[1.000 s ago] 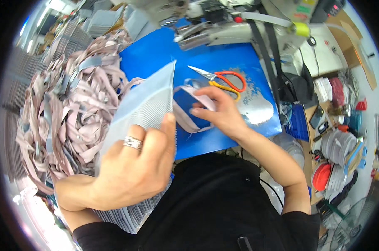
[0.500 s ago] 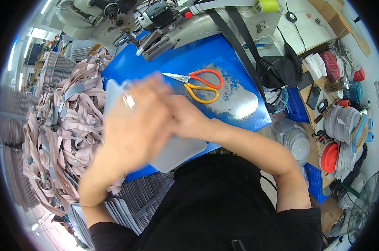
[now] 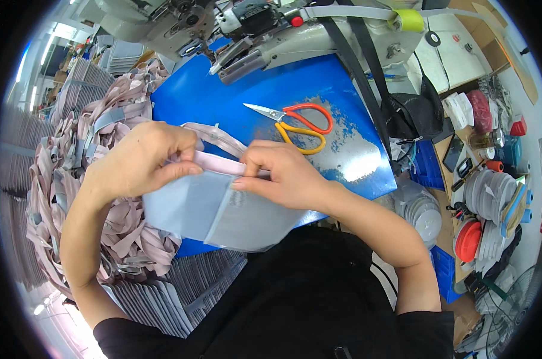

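My left hand (image 3: 154, 157) and my right hand (image 3: 286, 176) are both closed, pinching the top edge of a light grey fabric panel (image 3: 193, 206) between thumb and fingers. A pale pink strap (image 3: 216, 163) runs along that edge between my hands. Part of it loops up behind, over the blue work surface (image 3: 193, 90). The panel's right half looks finely ribbed, with a seam down its middle. Beyond my right hand lie scissors (image 3: 301, 124) with one red and one yellow handle, touched by neither hand.
A sewing machine (image 3: 289, 51) stands across the far side. Pink straps (image 3: 127, 239) are heaped at the left, with stacked grey panels (image 3: 163, 305) below them. A black mesh bag (image 3: 414, 110) and a shelf with a phone (image 3: 453, 152) and plastic-wrapped rolls (image 3: 486, 176) are at the right.
My hands, blurred and crossed over each other before, have moved apart and now grip the panel's edge. The pink strap now shows along it. The view has shifted slightly.
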`<state>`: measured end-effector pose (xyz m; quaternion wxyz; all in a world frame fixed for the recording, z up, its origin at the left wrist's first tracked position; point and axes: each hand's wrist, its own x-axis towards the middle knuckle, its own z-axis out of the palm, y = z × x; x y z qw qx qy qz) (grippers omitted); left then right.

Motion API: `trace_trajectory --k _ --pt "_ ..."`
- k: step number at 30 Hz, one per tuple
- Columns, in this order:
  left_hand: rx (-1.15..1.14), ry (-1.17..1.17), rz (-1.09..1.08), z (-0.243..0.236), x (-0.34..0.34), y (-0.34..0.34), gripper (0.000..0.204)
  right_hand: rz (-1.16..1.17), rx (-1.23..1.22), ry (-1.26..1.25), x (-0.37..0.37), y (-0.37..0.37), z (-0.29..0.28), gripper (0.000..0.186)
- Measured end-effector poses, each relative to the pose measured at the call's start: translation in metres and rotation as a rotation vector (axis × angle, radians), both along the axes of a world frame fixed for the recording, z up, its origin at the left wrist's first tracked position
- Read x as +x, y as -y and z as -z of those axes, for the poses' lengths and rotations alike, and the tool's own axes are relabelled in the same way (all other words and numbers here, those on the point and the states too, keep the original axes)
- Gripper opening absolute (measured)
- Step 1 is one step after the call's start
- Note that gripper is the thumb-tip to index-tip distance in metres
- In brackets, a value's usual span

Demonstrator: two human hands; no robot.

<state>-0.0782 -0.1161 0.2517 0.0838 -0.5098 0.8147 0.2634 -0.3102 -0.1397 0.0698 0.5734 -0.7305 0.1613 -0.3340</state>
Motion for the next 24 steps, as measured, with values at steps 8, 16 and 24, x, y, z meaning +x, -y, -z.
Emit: trace_trajectory --k 8,16,24 --pt "-0.104 -0.163 -0.149 0.002 0.054 -0.006 0.025 0.022 0.033 0.011 -0.005 -0.001 0.009 0.027" --pt "-0.163 -0.264 -0.182 0.000 0.065 -0.022 0.021 -0.015 0.415 -0.041 0.003 -0.010 -0.012 0.016" --pt "-0.114 -0.300 -0.191 0.006 0.068 -0.027 0.017 0.026 0.230 -0.124 0.008 -0.013 -0.006 0.015"
